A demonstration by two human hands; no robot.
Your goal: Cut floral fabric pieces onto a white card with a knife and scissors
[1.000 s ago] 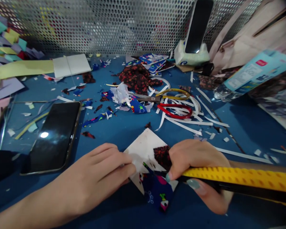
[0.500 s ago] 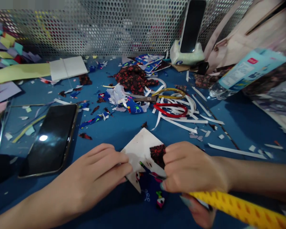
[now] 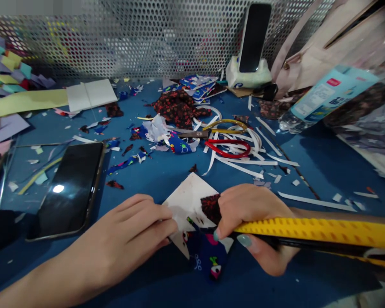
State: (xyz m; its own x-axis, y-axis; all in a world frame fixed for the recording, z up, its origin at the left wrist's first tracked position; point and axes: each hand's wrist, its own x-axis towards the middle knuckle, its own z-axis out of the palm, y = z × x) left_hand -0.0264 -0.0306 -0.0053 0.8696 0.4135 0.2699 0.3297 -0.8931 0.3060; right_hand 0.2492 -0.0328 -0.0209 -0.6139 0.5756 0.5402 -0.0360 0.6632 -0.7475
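Note:
Under my fingers on the blue table lies a small folded piece of paper (image 3: pixel 192 192), with a white pointed top, a dark red-patterned patch and a blue printed flap below. My left hand (image 3: pixel 128 239) pinches its left edge, thumb underneath. My right hand (image 3: pixel 253 218) is closed at its right side, a fingertip touching the blue flap. Between those fingers and the thumb is a long yellow-and-black tool (image 3: pixel 308 231), reaching to the right picture edge. Its tip is hidden by the hand, and I cannot make out its kind.
Scissors (image 3: pixel 226 137) with red and yellow handles lie among white strips and scraps. A phone (image 3: pixel 70 188) rests at left; another phone (image 3: pixel 255 38) stands on a tissue pack. There are a bottle (image 3: pixel 330 96), a bag (image 3: pixel 343 47) and a perforated metal panel (image 3: pixel 131 42) behind.
The yellow-and-black tool has swung up to nearly level, and my right hand has turned with it, showing more thumb. My left hand and the folded paper have stayed put.

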